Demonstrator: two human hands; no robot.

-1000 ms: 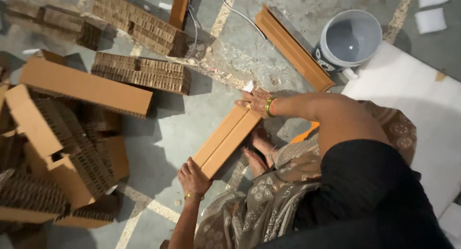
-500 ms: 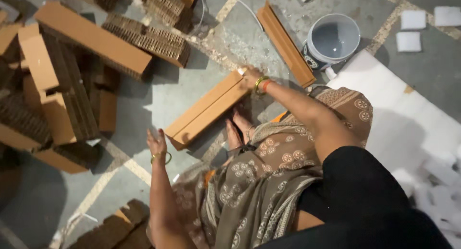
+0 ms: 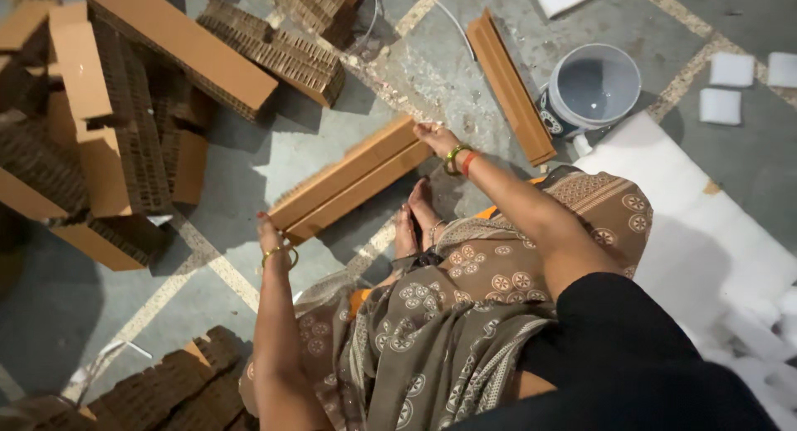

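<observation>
1. The left hand [image 3: 270, 232] holds the near end of a long cardboard block [image 3: 349, 180]; its fingers seem curled on it, though this is hard to see.
2. The right hand [image 3: 433, 136] grips the far end.
3. The block lies slanted over the grey floor [image 3: 249, 149], near a white bucket [image 3: 591, 89].

Both hands [image 3: 270, 232] [image 3: 433, 138] outstretched, fingers closed.

- You wore the single camera on your head; it looked steeply down over your lap onto the concrete floor [image 3: 332, 157].
- It sat close to your arms, with the grey bucket [image 3: 591, 89] at the frame's upper right.
- No second view shared the scene.
</observation>
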